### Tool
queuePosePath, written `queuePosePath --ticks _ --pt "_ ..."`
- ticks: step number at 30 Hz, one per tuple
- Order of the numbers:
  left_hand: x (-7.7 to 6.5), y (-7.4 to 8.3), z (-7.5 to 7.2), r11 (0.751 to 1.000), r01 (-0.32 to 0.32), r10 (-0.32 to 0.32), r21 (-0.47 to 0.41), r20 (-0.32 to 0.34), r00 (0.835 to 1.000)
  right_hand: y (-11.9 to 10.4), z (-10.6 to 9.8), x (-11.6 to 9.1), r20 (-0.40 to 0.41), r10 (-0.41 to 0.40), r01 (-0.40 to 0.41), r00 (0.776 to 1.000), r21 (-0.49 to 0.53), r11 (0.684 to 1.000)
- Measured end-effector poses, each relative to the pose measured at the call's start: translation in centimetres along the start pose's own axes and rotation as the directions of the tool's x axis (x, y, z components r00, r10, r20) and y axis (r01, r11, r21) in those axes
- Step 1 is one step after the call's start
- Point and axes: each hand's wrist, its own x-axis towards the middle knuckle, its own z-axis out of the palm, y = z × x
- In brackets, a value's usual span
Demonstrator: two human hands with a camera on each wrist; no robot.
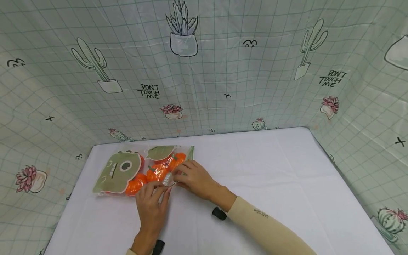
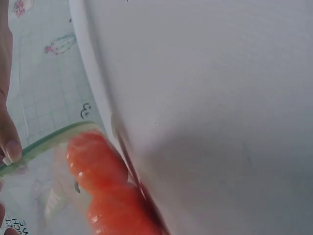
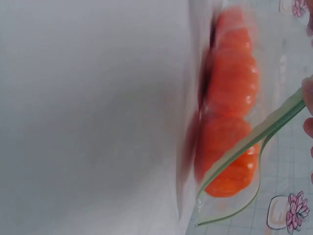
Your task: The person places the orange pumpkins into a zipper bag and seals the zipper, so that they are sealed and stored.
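A clear zip bag (image 1: 145,157) with a green cartoon dinosaur print lies at the table's left. Inside are several orange, ridged, pumpkin-like pieces (image 1: 136,184) with small green stems. My left hand (image 1: 150,207) pinches the bag's near edge between thumb and fingers. Close beside it, my right hand (image 1: 193,179) pinches the same edge, at the bag's right end. In the right wrist view, the green zip strip (image 3: 254,137) parts into two bands past the fingertips (image 3: 308,90). The left wrist view shows the strip (image 2: 54,139) running from the fingers (image 2: 11,147) above the orange pieces.
A white cloth covers the table (image 1: 271,170). Behind and on both sides hangs a grid-patterned curtain (image 1: 223,71) printed with cacti. Small black devices (image 1: 219,213) sit at the wrists.
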Motion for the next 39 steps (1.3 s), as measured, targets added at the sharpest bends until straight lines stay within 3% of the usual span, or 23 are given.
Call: queuePosePath --ticks 9,22,33,39 --pt "0.2 0.1 0.1 0.999 -0.022 0.020 -0.035 -0.064 0.998 1.7 0.2 -0.2 -0.008 0.039 -0.039 0.999 -0.021 0.999" --pt "0.3 0.4 0.1 0.999 -0.005 0.002 -0.032 -0.096 0.995 4.3 0.6 -0.4 -0.006 0.085 -0.085 0.996 -0.038 0.996" --pt "0.2 0.5 0.0 0.998 0.034 -0.039 -0.059 -0.080 0.996 6.4 0.8 -0.2 -0.012 0.088 -0.088 0.996 -0.064 0.994" --pt "0.3 0.5 0.0 0.997 0.034 -0.039 -0.062 -0.077 0.996 7.5 0.5 -0.1 -0.018 0.129 -0.130 0.991 -0.019 0.991"
